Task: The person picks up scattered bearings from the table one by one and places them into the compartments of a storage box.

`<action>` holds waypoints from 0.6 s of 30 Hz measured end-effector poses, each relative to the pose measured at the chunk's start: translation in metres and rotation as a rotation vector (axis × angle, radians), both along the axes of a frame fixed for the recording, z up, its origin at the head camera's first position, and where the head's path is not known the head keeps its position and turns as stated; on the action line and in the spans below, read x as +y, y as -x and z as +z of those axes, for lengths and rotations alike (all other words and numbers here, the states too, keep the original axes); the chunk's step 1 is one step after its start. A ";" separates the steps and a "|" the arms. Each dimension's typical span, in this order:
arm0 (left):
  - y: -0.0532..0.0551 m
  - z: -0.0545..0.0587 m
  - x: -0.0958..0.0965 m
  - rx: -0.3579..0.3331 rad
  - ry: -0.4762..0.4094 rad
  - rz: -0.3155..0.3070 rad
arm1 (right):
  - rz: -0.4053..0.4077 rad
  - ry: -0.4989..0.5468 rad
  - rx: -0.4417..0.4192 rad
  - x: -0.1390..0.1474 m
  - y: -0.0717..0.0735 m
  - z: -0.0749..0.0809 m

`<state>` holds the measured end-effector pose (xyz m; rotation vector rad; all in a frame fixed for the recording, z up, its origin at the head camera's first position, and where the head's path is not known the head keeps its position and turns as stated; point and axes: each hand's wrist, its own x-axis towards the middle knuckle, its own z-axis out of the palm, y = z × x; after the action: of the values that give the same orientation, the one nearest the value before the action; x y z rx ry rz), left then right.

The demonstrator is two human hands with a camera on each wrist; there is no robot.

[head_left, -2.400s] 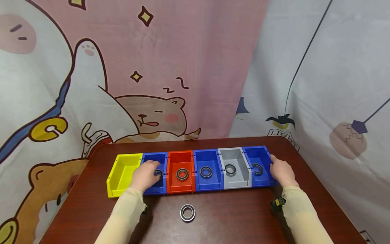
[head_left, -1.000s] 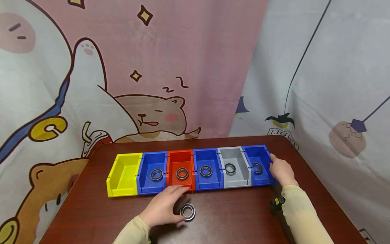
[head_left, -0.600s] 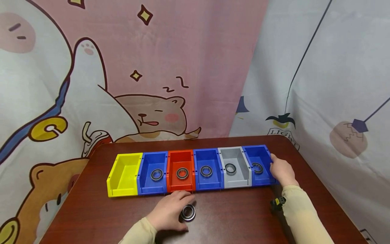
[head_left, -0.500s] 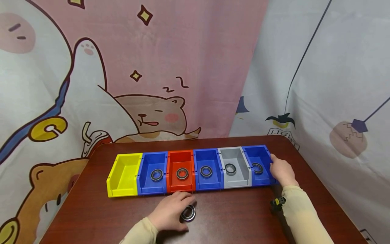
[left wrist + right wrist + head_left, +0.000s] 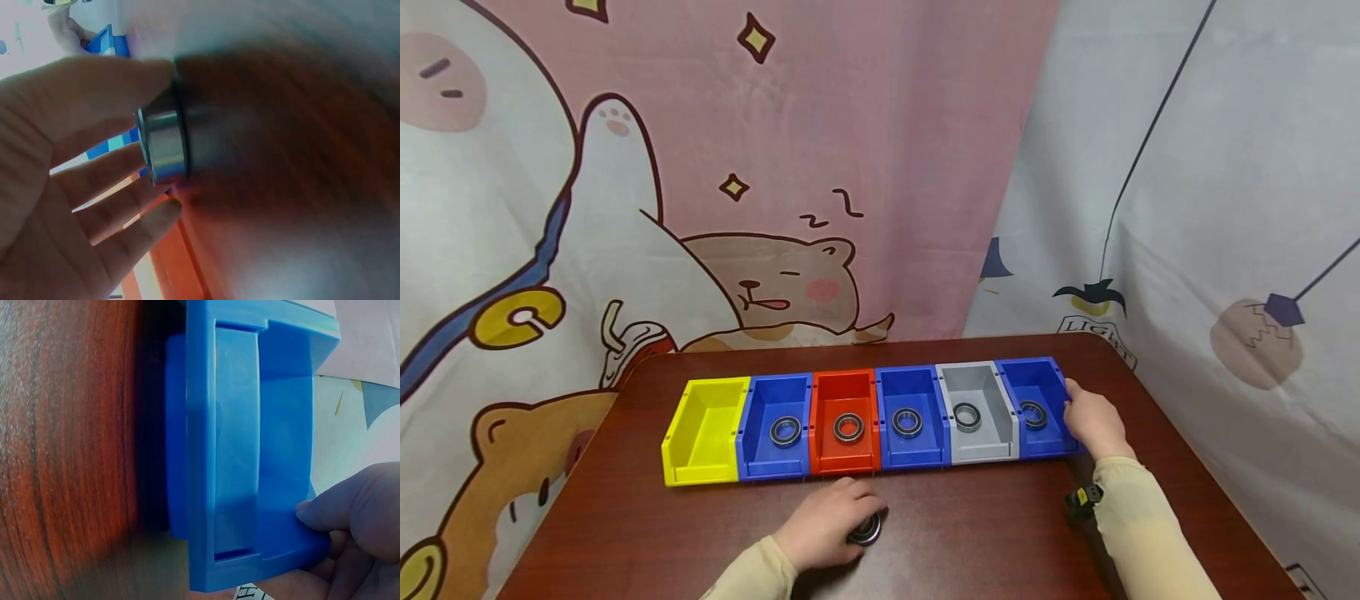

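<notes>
My left hand is on the table in front of the red bin, its thumb and fingers pinching a ball bearing at the rim. The left wrist view shows this bearing on edge, its shiny outer ring between thumb and fingers; the hand covers part of it in the head view. At the far right end of the bin row, my right hand grips the side wall of a blue bin. In the right wrist view the thumb lies inside that blue bin, with the other fingers outside, partly hidden.
Left of the gripped bin stand a grey bin, a blue bin, a red bin, another blue bin and a yellow bin. One bearing lies in each except the yellow. A patterned curtain hangs behind the table.
My left hand has come out of the left blue bin, moved right and toward the body to the bearing on the table, and closed its fingers on it. The right hand has stayed put.
</notes>
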<state>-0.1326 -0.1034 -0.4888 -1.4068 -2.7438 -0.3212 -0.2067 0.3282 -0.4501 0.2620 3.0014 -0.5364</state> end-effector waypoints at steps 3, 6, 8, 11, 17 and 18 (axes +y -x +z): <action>0.000 -0.002 0.001 0.030 -0.018 -0.021 | 0.000 0.001 -0.001 0.000 0.000 0.001; 0.000 -0.003 0.003 0.038 -0.019 -0.024 | -0.002 0.005 -0.001 0.000 -0.001 0.001; 0.001 -0.002 0.003 0.040 -0.015 -0.021 | -0.002 0.007 -0.001 0.000 -0.001 0.001; 0.001 -0.002 0.005 0.038 -0.010 -0.015 | -0.001 0.009 -0.002 0.000 -0.001 0.001; 0.000 -0.001 0.006 0.017 -0.002 0.003 | 0.006 0.003 0.006 0.000 -0.001 -0.001; 0.000 0.000 0.005 0.010 -0.003 0.007 | 0.007 0.001 0.008 0.000 -0.001 -0.001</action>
<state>-0.1326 -0.0980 -0.4889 -1.3934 -2.7392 -0.3173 -0.2058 0.3284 -0.4507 0.2493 3.0082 -0.5401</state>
